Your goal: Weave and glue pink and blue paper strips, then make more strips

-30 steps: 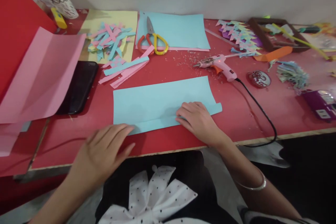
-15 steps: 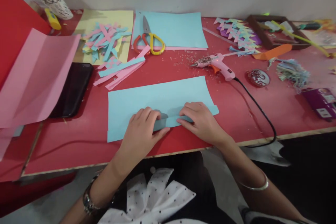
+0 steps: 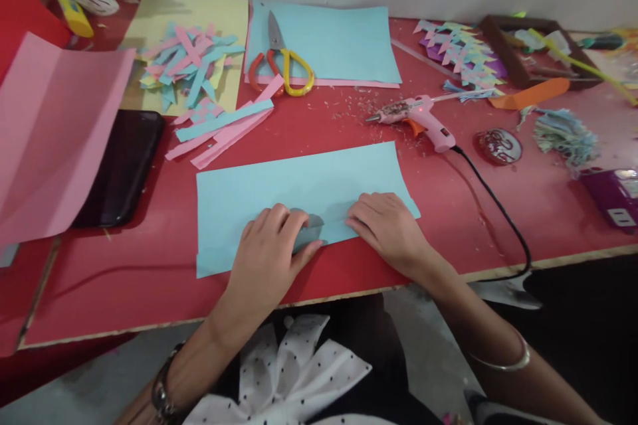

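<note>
A light blue sheet of paper [image 3: 299, 179] lies on the red table in front of me, with a narrow strip folded up along its near edge. My left hand [image 3: 272, 239] is on the left part of that fold, fingers curled on the paper and thumb at the near edge, pinching it. Farther right, my right hand [image 3: 386, 229] grips the same fold between fingers and thumb, which lie close together. A short stretch of the folded strip shows between the hands; the paper under my palms is hidden.
Beyond the sheet are scissors [image 3: 279, 60] on stacked paper, cut paper strips [image 3: 224, 129] and a pink glue gun [image 3: 416, 118] whose black cord [image 3: 498, 206] runs off the near edge. A dark phone [image 3: 122, 172] lies left, partly under folded pink paper [image 3: 54, 139].
My right hand has slid slightly right along the fold, so its thumb lies closer to the fingers. My left hand stays nearly in place. The view has shifted a little.
</note>
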`<state>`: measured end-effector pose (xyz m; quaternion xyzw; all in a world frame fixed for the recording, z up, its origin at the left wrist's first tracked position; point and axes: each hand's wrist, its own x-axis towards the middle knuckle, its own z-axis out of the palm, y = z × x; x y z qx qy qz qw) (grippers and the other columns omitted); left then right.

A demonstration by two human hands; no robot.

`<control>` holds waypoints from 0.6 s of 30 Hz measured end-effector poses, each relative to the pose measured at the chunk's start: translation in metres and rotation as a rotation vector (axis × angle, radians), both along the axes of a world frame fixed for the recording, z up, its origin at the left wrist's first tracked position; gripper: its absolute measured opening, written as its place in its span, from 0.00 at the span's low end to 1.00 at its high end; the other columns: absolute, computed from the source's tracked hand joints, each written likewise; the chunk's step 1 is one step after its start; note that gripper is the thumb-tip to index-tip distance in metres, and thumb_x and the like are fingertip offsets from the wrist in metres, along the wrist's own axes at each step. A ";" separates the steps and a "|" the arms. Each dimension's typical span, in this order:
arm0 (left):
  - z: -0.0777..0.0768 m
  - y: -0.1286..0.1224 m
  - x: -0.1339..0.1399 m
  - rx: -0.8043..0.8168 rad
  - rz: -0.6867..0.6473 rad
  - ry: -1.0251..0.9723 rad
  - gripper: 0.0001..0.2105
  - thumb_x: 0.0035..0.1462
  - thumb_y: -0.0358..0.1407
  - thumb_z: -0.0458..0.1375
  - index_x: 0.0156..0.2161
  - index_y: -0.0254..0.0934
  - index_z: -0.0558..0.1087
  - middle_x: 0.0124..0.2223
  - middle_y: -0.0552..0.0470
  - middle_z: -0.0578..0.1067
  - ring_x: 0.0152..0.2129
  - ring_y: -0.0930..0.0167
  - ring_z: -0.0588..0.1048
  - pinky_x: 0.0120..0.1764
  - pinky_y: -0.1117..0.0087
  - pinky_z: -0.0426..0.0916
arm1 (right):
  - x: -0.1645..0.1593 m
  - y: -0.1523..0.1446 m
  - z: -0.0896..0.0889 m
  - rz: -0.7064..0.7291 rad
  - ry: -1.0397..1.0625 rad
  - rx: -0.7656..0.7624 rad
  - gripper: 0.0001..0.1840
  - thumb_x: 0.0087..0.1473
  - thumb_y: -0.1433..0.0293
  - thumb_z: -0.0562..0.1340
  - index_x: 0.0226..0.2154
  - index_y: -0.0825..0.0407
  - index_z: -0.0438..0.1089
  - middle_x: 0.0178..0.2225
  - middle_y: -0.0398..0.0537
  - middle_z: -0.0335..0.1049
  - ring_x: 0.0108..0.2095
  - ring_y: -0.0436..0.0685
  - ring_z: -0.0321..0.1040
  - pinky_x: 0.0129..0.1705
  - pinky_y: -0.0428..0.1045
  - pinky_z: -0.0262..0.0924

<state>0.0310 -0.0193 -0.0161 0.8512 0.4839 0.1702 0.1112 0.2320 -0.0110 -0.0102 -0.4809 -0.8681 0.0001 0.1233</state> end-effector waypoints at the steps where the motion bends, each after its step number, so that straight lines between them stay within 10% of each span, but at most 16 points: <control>1: 0.000 0.000 0.000 -0.001 0.000 0.001 0.09 0.57 0.41 0.50 0.35 0.37 0.64 0.32 0.51 0.66 0.29 0.67 0.66 0.30 0.67 0.60 | 0.000 0.000 0.000 0.002 -0.006 0.002 0.20 0.61 0.66 0.46 0.23 0.52 0.64 0.22 0.44 0.63 0.25 0.51 0.56 0.32 0.46 0.46; 18: 0.001 -0.006 -0.042 -0.129 0.088 -0.021 0.10 0.58 0.42 0.47 0.38 0.42 0.67 0.35 0.52 0.70 0.31 0.67 0.68 0.32 0.66 0.61 | 0.002 -0.004 -0.002 -0.070 0.045 -0.057 0.17 0.60 0.66 0.47 0.23 0.52 0.63 0.23 0.43 0.62 0.26 0.51 0.55 0.34 0.46 0.47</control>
